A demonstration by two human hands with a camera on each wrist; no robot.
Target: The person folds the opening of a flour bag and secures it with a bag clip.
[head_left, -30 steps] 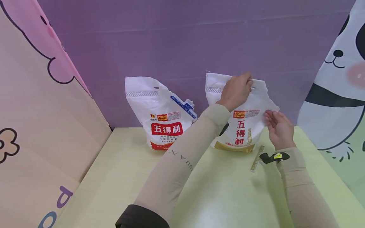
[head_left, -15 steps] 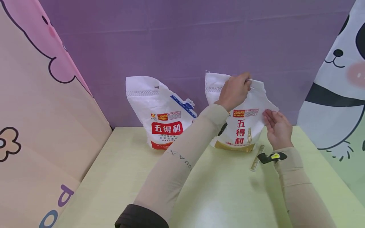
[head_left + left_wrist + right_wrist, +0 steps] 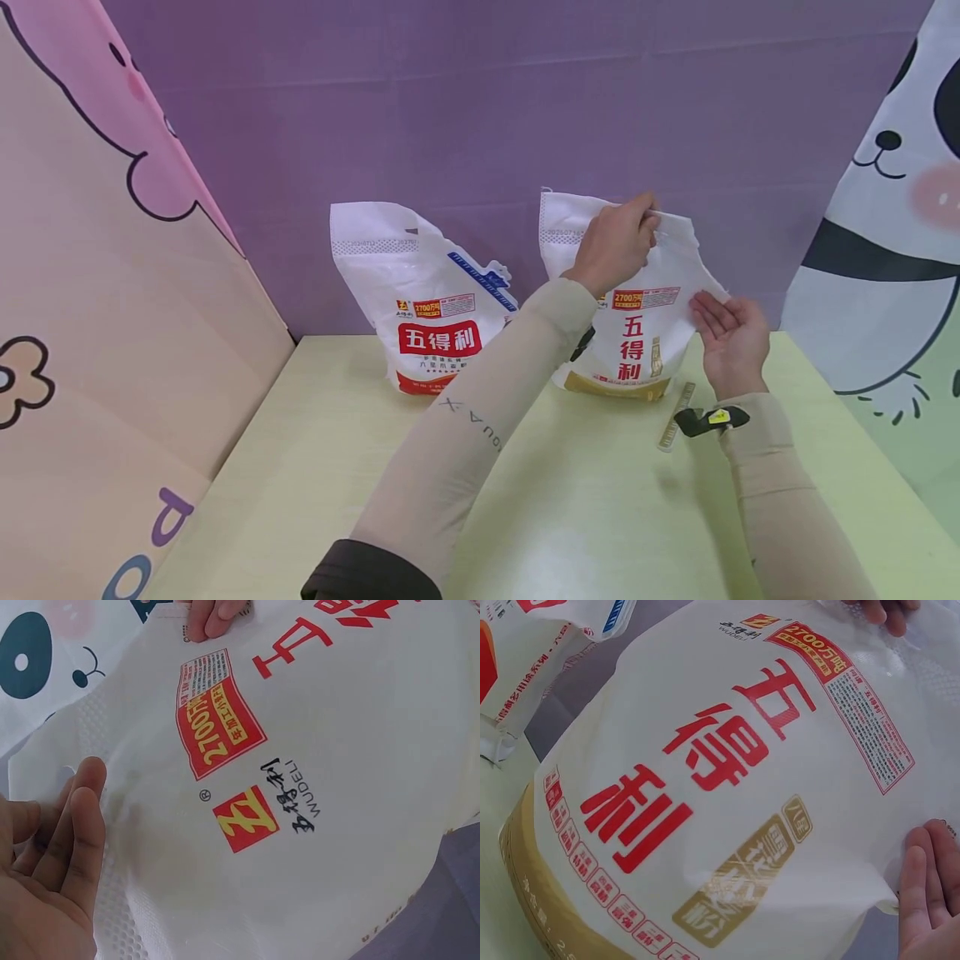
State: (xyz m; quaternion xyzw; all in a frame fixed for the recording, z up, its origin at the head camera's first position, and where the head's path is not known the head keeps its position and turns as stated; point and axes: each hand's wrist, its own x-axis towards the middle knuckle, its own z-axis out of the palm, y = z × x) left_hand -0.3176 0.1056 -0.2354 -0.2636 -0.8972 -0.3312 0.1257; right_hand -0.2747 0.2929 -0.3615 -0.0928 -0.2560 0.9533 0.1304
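A white flour bag [image 3: 648, 333] with red lettering and a gold base stands upright on the right, its right side drawn out to a pointed, torn-looking corner. Over its top edge reaches my left hand [image 3: 615, 246], gripping the bag near the dotted seam. In the left wrist view, this left hand [image 3: 56, 870] shows curled fingers beside the bag's handle hole. My right hand [image 3: 733, 346] holds its fingers fairly straight against the bag's right edge, palm turned up, thumb mostly hidden. The right wrist view catches those fingertips [image 3: 930, 862] on the bag's surface.
To the left stands a second white flour bag [image 3: 435, 342] with a blue strip at its corner, partly behind my left sleeve. A narrow gold strip [image 3: 677, 417] lies on the pale table [image 3: 555, 500] before the right bag. A purple backdrop [image 3: 450, 125] rises behind.
The right hand has shifted slightly left along the bag's edge, and the pointed corner has moved in a little with it. The left hand keeps its grip with hardly any movement.
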